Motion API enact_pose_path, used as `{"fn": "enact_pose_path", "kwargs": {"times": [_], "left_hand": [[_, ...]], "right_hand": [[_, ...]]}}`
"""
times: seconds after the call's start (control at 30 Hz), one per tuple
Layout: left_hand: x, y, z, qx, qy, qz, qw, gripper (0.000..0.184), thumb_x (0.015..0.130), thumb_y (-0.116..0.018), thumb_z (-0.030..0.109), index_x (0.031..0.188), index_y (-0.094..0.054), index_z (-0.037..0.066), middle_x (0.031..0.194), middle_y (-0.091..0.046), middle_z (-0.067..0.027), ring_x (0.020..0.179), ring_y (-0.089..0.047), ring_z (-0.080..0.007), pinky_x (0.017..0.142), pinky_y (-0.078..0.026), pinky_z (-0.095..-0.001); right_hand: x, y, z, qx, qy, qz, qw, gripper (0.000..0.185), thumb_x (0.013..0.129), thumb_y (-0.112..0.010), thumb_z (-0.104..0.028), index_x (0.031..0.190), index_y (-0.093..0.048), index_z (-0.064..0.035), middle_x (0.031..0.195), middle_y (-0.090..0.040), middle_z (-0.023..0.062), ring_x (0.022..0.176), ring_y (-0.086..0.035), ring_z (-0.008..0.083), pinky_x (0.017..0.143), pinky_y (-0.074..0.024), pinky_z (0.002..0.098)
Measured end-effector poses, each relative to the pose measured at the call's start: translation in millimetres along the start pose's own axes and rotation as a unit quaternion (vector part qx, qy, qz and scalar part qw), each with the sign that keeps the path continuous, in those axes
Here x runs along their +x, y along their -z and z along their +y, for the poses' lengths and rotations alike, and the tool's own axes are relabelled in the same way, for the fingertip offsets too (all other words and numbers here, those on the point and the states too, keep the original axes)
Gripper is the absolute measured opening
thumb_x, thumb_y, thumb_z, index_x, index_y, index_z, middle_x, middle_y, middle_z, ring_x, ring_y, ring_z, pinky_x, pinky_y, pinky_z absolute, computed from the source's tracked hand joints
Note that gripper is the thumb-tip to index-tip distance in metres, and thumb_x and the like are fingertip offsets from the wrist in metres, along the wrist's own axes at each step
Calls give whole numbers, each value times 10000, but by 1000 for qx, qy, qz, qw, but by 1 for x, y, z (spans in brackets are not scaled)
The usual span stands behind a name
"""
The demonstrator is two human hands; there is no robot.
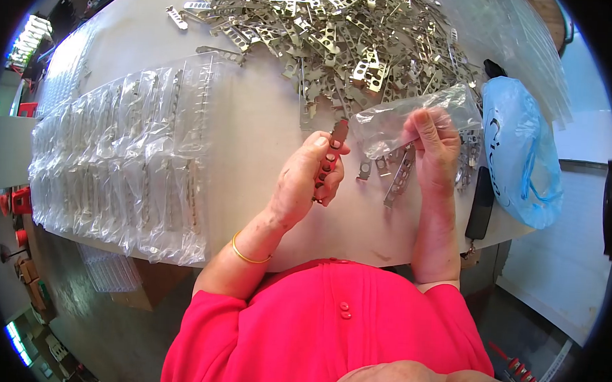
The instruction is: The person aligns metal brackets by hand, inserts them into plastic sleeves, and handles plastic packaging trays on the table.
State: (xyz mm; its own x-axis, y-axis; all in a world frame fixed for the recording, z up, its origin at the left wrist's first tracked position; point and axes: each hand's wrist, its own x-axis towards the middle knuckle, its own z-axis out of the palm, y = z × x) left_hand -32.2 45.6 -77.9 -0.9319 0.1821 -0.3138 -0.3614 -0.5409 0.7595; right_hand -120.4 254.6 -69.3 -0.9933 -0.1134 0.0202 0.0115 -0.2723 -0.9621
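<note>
My left hand (305,177) is closed around a flat metal strip with holes (328,159), which stands nearly upright and reflects red. In my right hand (432,145), thumb and fingers pinch a clear plastic bag (384,126) that stretches out to the left. Whether the bag holds anything is hard to tell. Beyond both hands rises a large heap of perforated metal strips (367,50). A few loose strips (399,181) lie between my hands, partly beneath the bag and beside my right wrist.
Rows of bagged strips in a clear plastic tray (119,162) cover the table's left side. A blue plastic bag (520,146) and a black object (481,205) sit at the right edge. Clear plastic sheets (524,37) lie at the back right. The table (255,114) has a curved-looking front edge.
</note>
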Motion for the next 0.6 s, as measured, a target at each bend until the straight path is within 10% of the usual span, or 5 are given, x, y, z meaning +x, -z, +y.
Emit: {"fn": "enact_pose_path", "kwargs": {"times": [0.6], "left_hand": [[-4,-2,2,103,35,-77,991,507,1064,-262,460,1297,-440,47,590,-405,17,469,-323,-70,464,-311,-248]], "right_hand": [[-2,9,-2,-89,67,-109,988,117,924,-731,-142,918,-664,-46,849,-647,15,739,-571,71,673,-459,220]]}}
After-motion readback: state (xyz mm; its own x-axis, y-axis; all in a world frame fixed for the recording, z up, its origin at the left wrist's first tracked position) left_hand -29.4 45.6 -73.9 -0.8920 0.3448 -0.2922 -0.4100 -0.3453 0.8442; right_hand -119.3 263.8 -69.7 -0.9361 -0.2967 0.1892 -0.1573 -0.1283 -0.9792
